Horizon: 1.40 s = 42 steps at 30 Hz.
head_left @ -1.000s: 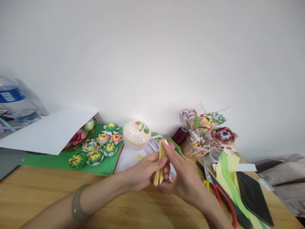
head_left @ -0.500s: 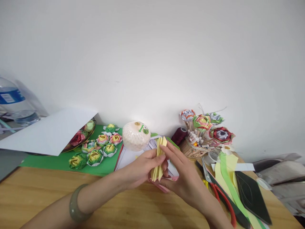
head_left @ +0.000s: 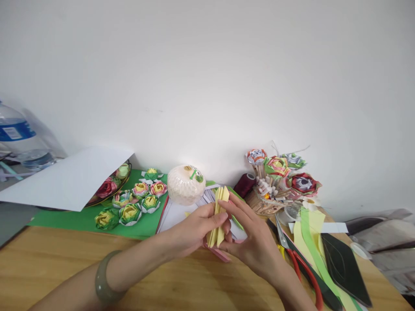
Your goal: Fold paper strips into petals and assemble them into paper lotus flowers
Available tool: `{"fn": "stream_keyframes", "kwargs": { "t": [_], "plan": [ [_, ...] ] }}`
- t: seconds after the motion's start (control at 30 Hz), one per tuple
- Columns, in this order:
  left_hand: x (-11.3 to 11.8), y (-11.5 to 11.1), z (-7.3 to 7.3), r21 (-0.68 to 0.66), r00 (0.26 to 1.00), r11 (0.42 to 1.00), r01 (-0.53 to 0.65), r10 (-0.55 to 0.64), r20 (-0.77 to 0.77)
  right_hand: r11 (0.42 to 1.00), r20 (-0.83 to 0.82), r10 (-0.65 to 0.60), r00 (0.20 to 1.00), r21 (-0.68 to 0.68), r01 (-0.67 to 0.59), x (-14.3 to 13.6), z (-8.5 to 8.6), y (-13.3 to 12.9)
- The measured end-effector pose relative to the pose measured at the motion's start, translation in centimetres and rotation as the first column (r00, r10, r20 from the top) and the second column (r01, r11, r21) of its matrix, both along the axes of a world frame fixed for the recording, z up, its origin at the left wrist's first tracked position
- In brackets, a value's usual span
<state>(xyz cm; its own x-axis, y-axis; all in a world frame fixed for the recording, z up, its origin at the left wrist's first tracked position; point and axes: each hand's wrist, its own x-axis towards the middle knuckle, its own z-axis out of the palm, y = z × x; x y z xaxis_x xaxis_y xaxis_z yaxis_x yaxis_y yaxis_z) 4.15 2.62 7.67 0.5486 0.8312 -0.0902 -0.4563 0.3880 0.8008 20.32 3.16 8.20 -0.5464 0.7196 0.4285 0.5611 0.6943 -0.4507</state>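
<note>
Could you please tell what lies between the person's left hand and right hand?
In the head view, folded yellow paper lies between them: the left hand grips it, and the right hand touches it.

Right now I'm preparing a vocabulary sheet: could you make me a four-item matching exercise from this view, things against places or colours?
1. Folded yellow paper
2. Thread spool
3. Bangle
4. Water bottle

A. Around the left forearm
B. With a blue label
C. Gripped by the left hand
D. Dark maroon

Pairs: 1-C, 2-D, 3-A, 4-B
</note>
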Motion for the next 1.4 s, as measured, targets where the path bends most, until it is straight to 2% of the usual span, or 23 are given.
{"fn": "stream_keyframes", "kwargs": {
  "t": [0.07, 0.13, 0.23, 0.33, 0.47, 0.63, 0.7, 0.73, 0.83, 0.9, 0.93, 1.0, 1.1, 1.17, 1.23, 1.3, 1.4],
  "plan": [
    [0.0, 0.0, 0.0, 0.009, 1.0, 1.0, -0.004, 0.004, -0.007, 0.997, -0.011, 0.042, 0.999, -0.059, -0.042, 0.2, 0.2, -0.1],
    [0.0, 0.0, 0.0, 0.016, 0.999, 1.0, 0.0, 0.001, -0.034, 0.977, -0.05, 0.089, 0.995, -0.188, -0.097, 0.5, 0.6, 0.0],
    [-0.1, 0.0, -0.1, 0.059, 0.993, 0.997, 0.044, -0.038, -0.109, 0.936, -0.204, 0.015, 0.979, -0.341, -0.086, 0.9, 1.0, 0.5],
    [-0.4, 0.1, -0.2, 0.135, 0.974, 0.979, 0.151, -0.125, -0.188, 0.924, -0.256, -0.064, 0.964, -0.379, -0.039, 0.9, 1.4, 1.0],
    [-0.6, 0.0, -0.1, 0.18, 0.948, 0.951, 0.252, -0.204, -0.245, 0.892, -0.202, -0.014, 0.979, -0.446, -0.079, 0.6, 2.0, 0.9],
    [-0.4, -0.6, 0.7, 0.234, 0.894, 0.937, 0.261, -0.142, -0.425, 0.866, -0.207, -0.017, 0.978, -0.493, -0.089, 0.3, 2.3, 0.4],
    [-0.1, -0.9, 1.1, 0.267, 0.903, 0.933, 0.243, -0.116, -0.414, 0.823, -0.233, -0.022, 0.972, -0.556, -0.115, 0.3, 2.2, 0.5],
    [0.0, -0.9, 1.2, 0.282, 0.912, 0.93, 0.234, -0.109, -0.396, 0.785, -0.257, -0.035, 0.966, -0.606, -0.133, 0.3, 2.1, 0.5],
    [0.0, -0.9, 1.4, 0.28, 0.913, 0.93, 0.239, -0.117, -0.39, 0.626, -0.363, -0.095, 0.927, -0.746, -0.228, 0.4, 2.1, 0.7],
    [-0.3, -0.7, 1.3, 0.232, 0.894, 0.93, 0.286, -0.171, -0.415, 0.562, -0.428, -0.108, 0.897, -0.771, -0.3, 0.5, 2.1, 0.8],
    [-0.5, -0.6, 1.3, 0.2, 0.881, 0.925, 0.322, -0.215, -0.422, 0.551, -0.449, -0.096, 0.889, -0.767, -0.328, 0.5, 2.1, 0.8],
    [-1.0, -0.3, 1.2, 0.137, 0.857, 0.904, 0.404, -0.321, -0.404, 0.582, -0.443, -0.06, 0.895, -0.744, -0.329, 0.6, 2.1, 0.8],
    [-1.5, 0.2, 1.1, 0.075, 0.837, 0.889, 0.452, -0.393, -0.381, 0.756, -0.305, -0.034, 0.952, -0.631, -0.175, 0.6, 2.0, 0.5],
    [-1.7, 0.4, 1.1, 0.057, 0.839, 0.908, 0.416, -0.358, -0.41, 0.85, -0.226, -0.048, 0.973, -0.521, -0.079, 0.7, 1.8, 0.3],
    [-1.7, 0.6, 1.2, 0.096, 0.865, 0.942, 0.323, -0.252, -0.435, 0.884, -0.229, -0.088, 0.969, -0.466, -0.03, 0.7, 1.5, 0.3],
    [-1.7, 0.7, 1.3, 0.201, 0.896, 0.966, 0.16, -0.057, -0.44, 0.893, -0.292, -0.166, 0.942, -0.451, 0.018, 0.8, 1.2, 0.6],
    [-1.7, 0.6, 1.6, 0.39, 0.863, 0.918, -0.069, 0.251, -0.438, 0.886, -0.382, -0.244, 0.891, -0.461, 0.045, 1.0, 0.9, 1.1]
  ]
}}
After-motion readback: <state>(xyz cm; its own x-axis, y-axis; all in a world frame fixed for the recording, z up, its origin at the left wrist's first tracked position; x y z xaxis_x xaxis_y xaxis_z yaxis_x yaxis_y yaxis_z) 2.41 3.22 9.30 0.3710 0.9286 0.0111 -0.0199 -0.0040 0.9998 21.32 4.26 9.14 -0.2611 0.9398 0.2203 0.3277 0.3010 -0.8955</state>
